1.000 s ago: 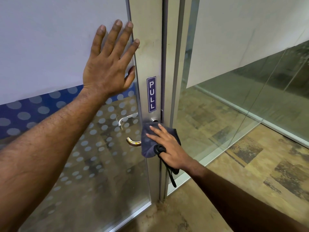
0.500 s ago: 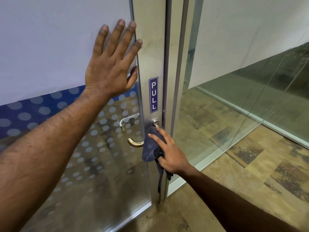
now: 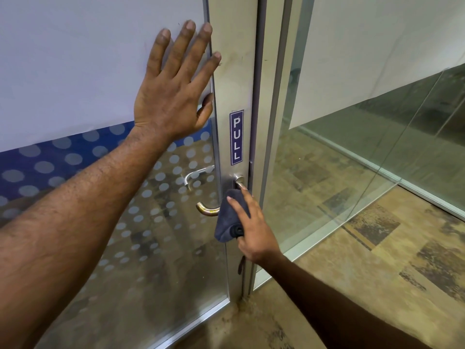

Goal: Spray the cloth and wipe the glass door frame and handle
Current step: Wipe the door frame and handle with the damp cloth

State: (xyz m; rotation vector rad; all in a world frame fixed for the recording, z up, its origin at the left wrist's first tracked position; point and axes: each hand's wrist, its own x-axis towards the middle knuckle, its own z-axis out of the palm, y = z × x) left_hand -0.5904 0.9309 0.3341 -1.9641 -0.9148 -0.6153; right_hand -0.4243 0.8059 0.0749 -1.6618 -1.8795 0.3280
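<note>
Head view: the right hand's fingers [image 3: 236,203] press a grey-blue cloth [image 3: 227,222] against the lever handle [image 3: 208,209] of the glass door. The index finger stretches toward one o'clock and its tip reaches the handle's round base [image 3: 237,179]; the thumb and lower fingers are clenched around the bunched cloth, where a small dark tag or loop [image 3: 237,231] shows. The right hand [image 3: 254,229] sits at about five o'clock from the centre of the picture. The brass-toned end of the handle sticks out of the cloth toward nine o'clock. A dark strap [image 3: 241,265] hangs at six o'clock below the hand, along the frame.

The left hand's fingers [image 3: 185,46] are released and spread, pointing toward twelve o'clock, flat on the pane. The left hand [image 3: 171,96] holds nothing; its little finger and thumb lie at the edge of the metal door frame [image 3: 235,71].

On the frame, at twelve o'clock from the cloth, a narrow blue sticker [image 3: 236,137] reads "PULL" in white capitals, set vertically. The frame above it shows smudges and dark marks.

The door pane [image 3: 75,59] carries a white film on top, then a blue band with pale dots, then clear glass with dots lower down. Through the glass a second handle [image 3: 198,173] shows at ten o'clock from the cloth. At three o'clock stands a fixed glass panel [image 3: 352,159], also white-filmed above. The floor [image 3: 377,260] is mottled brown.
</note>
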